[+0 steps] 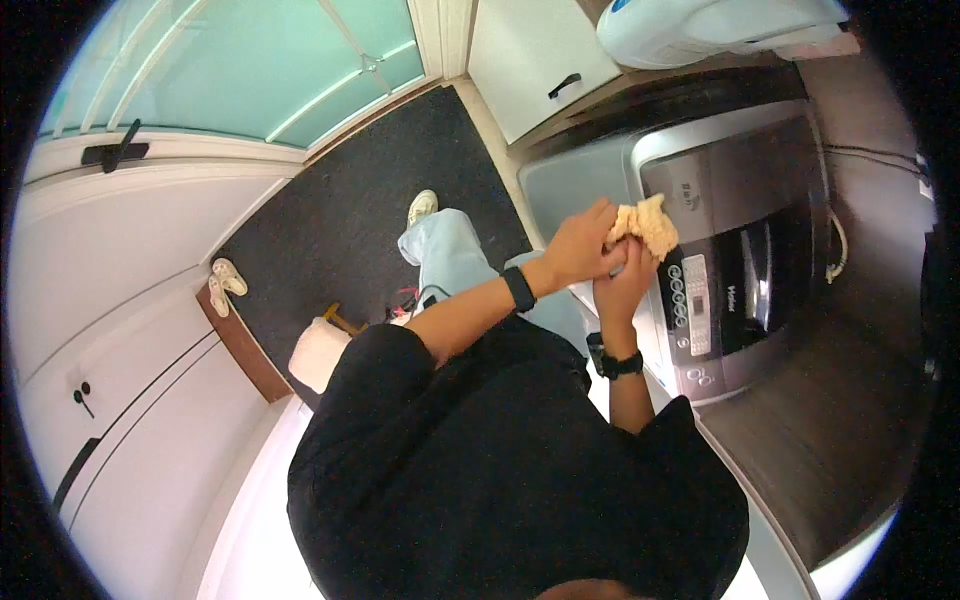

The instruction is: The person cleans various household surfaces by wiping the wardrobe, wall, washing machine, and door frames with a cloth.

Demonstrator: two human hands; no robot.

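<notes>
A crumpled, fluffy pale yellow cloth [648,226] is bunched up between my two hands, over the front edge of a grey top-loading washing machine [580,195]. My left hand [582,243] reaches in from the left, its fingers closed on the cloth's near side. Right beside it, my right hand [622,285] is closed on the lower part of the cloth; the fingertips of both hands are partly hidden in the folds. Just right of the hands lies the machine's control panel [697,305] with its row of buttons. The dark lid [745,200] of the machine is down.
A white cabinet [535,60] with a black handle stands beyond the machine. A dark mat [340,200] covers the floor, with a pair of light shoes [228,278] at its left edge. A glazed door [240,60] is at the upper left. Cables hang by the right wall.
</notes>
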